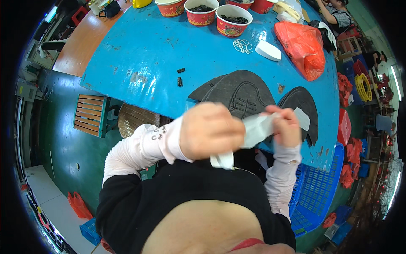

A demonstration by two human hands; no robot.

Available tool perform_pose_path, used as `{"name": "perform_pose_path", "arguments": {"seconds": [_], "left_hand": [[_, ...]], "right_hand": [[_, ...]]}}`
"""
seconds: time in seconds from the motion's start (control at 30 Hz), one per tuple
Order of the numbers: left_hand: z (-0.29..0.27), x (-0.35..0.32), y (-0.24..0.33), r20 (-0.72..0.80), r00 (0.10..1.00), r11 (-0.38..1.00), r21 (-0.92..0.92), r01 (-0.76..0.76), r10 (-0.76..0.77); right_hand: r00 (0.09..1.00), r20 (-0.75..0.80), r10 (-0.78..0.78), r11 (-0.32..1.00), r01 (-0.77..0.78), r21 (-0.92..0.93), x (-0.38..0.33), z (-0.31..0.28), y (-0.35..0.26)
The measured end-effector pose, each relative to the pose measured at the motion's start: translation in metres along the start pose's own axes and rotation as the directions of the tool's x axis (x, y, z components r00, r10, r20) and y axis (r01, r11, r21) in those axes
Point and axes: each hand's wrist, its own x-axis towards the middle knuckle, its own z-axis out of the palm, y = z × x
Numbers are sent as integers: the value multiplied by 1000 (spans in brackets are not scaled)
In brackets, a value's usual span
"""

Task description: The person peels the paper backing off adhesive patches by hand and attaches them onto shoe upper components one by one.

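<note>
Both my hands are raised in front of my chest, over the near edge of the blue table point(127, 63). A translucent white sheet, like thin paper or film point(259, 128), stretches between them. My right hand point(288, 127) pinches its right end. My left hand point(211, 131) is closed at its left end, blurred by motion, its fingertips partly hidden. Another white piece point(223, 161) hangs below the left hand. Just beyond lie dark grey, rounded shoe-upper-shaped pieces point(241, 86) with stitched lines. A second stack point(302, 99) lies to the right, a white scrap point(301, 118) by it.
Two small black pieces point(179, 81) lie on the table's left. Red paper bowls point(234, 28) holding black bits stand at the back, near white cord point(242, 46), a white block point(268, 51) and a red plastic bag point(301, 48). A blue basket point(319, 199) is at my right.
</note>
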Motion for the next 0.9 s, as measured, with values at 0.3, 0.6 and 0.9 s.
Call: {"name": "perform_pose_path", "arguments": {"seconds": [0.3,0.6,0.9], "left_hand": [[51,-7,-2,-177,507,514,-540,667,-843],[60,-29,5,-142,749,752,-281,596,-647],[51,-23,-26,-72,836,837,35,547,-544]], "right_hand": [[990,-23,-136,976,130,-174,-12,-15,2],[987,-130,-91,833,4,-553,-30,31,19],[936,-136,-324,657,119,-744,-15,31,36]]}}
